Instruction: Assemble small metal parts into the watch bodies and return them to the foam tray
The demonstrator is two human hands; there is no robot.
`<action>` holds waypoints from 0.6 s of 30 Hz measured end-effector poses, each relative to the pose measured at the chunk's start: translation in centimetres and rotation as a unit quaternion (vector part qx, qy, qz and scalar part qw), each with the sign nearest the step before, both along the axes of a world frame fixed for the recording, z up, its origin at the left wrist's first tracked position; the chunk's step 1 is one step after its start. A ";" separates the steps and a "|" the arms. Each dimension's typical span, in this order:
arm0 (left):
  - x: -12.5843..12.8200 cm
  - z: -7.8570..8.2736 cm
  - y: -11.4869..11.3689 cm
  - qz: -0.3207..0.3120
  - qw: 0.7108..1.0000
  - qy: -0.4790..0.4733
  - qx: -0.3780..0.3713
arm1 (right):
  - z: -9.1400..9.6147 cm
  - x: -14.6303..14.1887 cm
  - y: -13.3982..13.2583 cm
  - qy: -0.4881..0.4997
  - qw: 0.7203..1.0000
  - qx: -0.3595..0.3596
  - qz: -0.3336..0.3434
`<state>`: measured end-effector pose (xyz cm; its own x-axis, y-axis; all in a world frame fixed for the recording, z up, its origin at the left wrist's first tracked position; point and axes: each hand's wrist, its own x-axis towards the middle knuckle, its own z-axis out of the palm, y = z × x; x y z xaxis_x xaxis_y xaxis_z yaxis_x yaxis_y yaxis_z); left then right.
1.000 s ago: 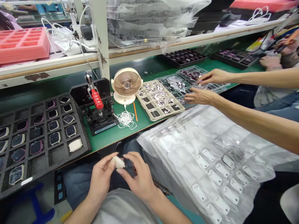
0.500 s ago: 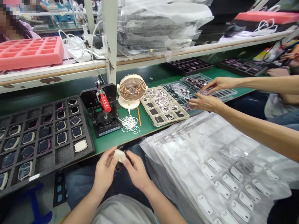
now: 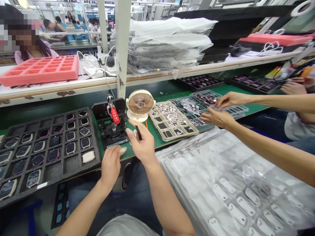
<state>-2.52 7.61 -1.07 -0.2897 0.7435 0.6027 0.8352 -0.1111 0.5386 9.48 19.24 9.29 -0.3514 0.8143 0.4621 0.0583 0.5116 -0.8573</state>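
Observation:
My left hand (image 3: 111, 165) is at the front edge of the green bench, its fingers curled together. A small whitish bit (image 3: 122, 149) shows at its fingertips; I cannot make out what it is. My right hand (image 3: 143, 144) is raised higher, in front of the fan, closed around a dark narrow piece (image 3: 138, 132) that is mostly hidden by the fingers. Just beyond my hands stands a black toggle-clamp fixture (image 3: 112, 126) with a red handle (image 3: 114, 115). Left of it, a dark foam tray (image 3: 71, 167) holds several watch cases, including a cream one (image 3: 88, 157).
A cream fan (image 3: 140, 104) stands behind my right hand. Right of it is a beige compartment box (image 3: 169, 119) of small parts. A co-worker's hands (image 3: 219, 113) work over clear trays. Plastic-wrapped sheets (image 3: 197, 164) lie at my right. A shelf (image 3: 157, 73) runs above.
My hands have parted from around a cream-white thing. Both have moved up toward the fixture, the right one further. The head view has tilted up slightly.

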 end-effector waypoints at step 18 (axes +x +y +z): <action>-1.2 -2.0 1.8 0.056 0.996 0.043 0.048 | 0.5 -3.0 2.9 -0.149 0.976 0.146 0.066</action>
